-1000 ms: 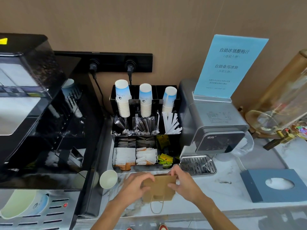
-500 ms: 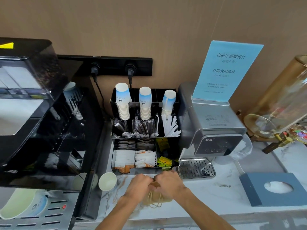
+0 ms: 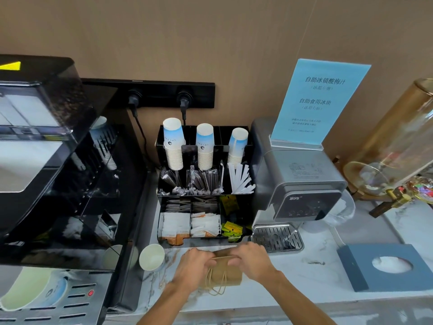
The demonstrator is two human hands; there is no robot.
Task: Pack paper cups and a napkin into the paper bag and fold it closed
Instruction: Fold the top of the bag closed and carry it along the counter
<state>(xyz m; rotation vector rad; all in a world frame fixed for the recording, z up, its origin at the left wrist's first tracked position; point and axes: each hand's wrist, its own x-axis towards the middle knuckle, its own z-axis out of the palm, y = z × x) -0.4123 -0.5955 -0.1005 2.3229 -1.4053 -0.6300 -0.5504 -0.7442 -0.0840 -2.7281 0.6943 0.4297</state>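
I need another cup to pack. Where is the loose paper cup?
In the head view, the loose paper cup stands on the counter, left of the left hand.

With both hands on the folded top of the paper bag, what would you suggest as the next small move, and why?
Probably press the fold flat along its crease. Both the left hand and the right hand pinch the top edge of the brown paper bag, which lies on the marble counter with its twine handles hanging toward the person, so the closure looks nearly done.

paper bag (image 3: 223, 273) now folded down smaller than a second ago, both hands closed in together over its top edge
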